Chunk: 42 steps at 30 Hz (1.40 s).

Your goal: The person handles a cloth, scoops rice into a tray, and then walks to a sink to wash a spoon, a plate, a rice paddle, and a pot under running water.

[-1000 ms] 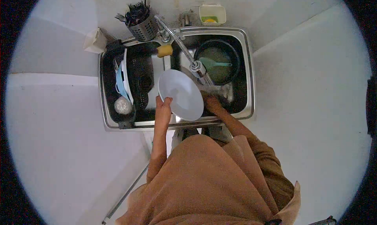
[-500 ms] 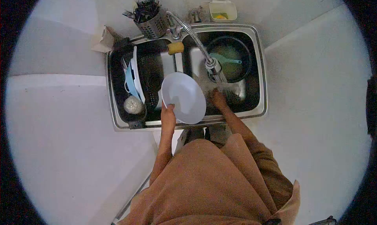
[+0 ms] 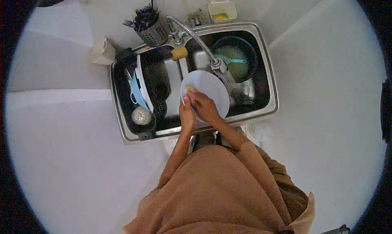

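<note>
A white plate (image 3: 212, 87) is tilted over the middle of the double sink, gripped at its left edge by my left hand (image 3: 187, 113). My right hand (image 3: 203, 105) is over the plate's face, its fingers closed round a small yellowish thing (image 3: 190, 89), perhaps a piece of sponge, that touches the plate. Just right of the plate, water runs from the flexible faucet (image 3: 219, 64) into the right basin.
A dark round pan (image 3: 252, 58) with a pale green utensil (image 3: 234, 60) lies in the right basin. Dishes (image 3: 141, 85) stand in the left basin beside a scrubber (image 3: 141, 116). A yellow sponge (image 3: 179, 53), a cutlery holder (image 3: 155, 34) and a white tub (image 3: 222, 11) are farther back.
My right hand has moved left from under the running water onto the plate. The plate and my left hand have shifted slightly right.
</note>
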Each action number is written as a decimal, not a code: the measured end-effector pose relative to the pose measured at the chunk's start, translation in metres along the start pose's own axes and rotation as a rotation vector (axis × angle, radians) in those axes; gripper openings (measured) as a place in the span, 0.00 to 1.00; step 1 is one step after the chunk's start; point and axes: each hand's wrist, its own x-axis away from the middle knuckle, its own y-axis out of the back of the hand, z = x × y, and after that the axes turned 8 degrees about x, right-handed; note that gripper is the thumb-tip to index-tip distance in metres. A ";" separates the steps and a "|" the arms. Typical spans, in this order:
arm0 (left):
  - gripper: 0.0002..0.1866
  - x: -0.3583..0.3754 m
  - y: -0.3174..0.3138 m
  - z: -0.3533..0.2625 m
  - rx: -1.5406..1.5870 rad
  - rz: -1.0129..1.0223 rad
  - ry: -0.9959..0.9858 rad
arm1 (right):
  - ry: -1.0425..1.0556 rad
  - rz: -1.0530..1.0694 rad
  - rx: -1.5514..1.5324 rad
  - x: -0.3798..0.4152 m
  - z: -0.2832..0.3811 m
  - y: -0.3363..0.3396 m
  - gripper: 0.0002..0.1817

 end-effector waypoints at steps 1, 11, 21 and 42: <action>0.31 0.001 0.000 -0.013 0.001 -0.012 -0.008 | -0.078 0.084 0.013 0.008 0.023 0.020 0.14; 0.32 0.016 0.000 -0.017 0.051 -0.061 0.046 | -0.076 -0.168 0.031 -0.037 -0.030 0.011 0.18; 0.33 0.001 0.009 0.008 0.214 -0.083 0.100 | -0.088 0.349 0.549 -0.015 -0.006 0.031 0.18; 0.31 -0.012 0.014 -0.021 -0.003 -0.024 -0.019 | -0.068 0.311 0.210 0.036 -0.045 0.026 0.21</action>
